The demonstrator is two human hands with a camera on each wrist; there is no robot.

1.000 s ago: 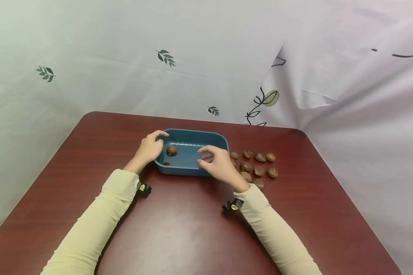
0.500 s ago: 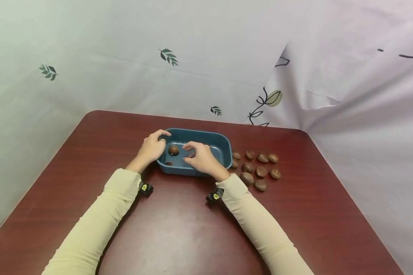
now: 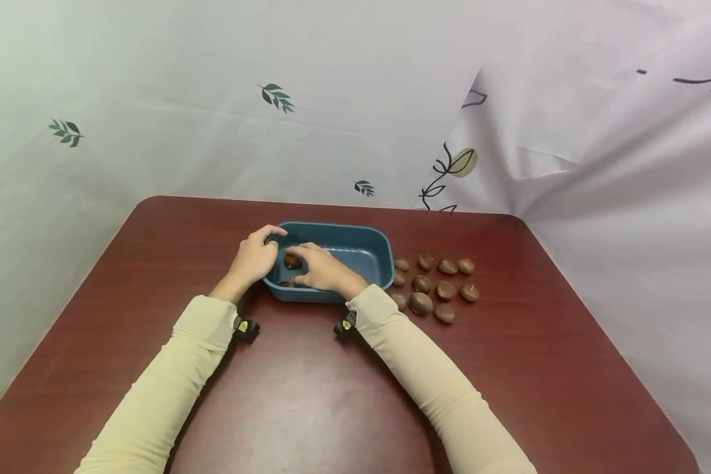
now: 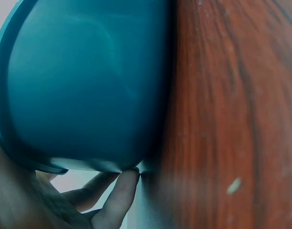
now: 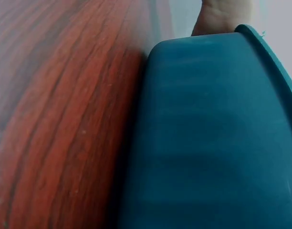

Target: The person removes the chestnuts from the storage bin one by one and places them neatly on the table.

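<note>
A blue plastic bin (image 3: 355,296) stands on the table, with one chestnut (image 3: 293,261) near its left end and another, mostly hidden, in the near left corner. My left hand (image 3: 255,258) grips the bin's left end over the rim. In the left wrist view, its fingers (image 4: 118,198) lie against the outer wall. The right hand (image 3: 322,268) reaches inside, its thumb and fingers curved and spread apart around the first chestnut. A gap shows between thumb and nut; firm contact cannot be made out. The right wrist view has only the bin's outer side.
Several loose chestnuts (image 3: 445,290) lie on the table to the right of the bin. The reddish-brown wooden table (image 3: 296,395) has rounded far corners. A pale cloth backdrop (image 3: 201,118) with leaf prints hangs behind it.
My right hand has moved left inside the bin, from its right end to the chestnut at the left. The left hand has stayed on the bin's left end.
</note>
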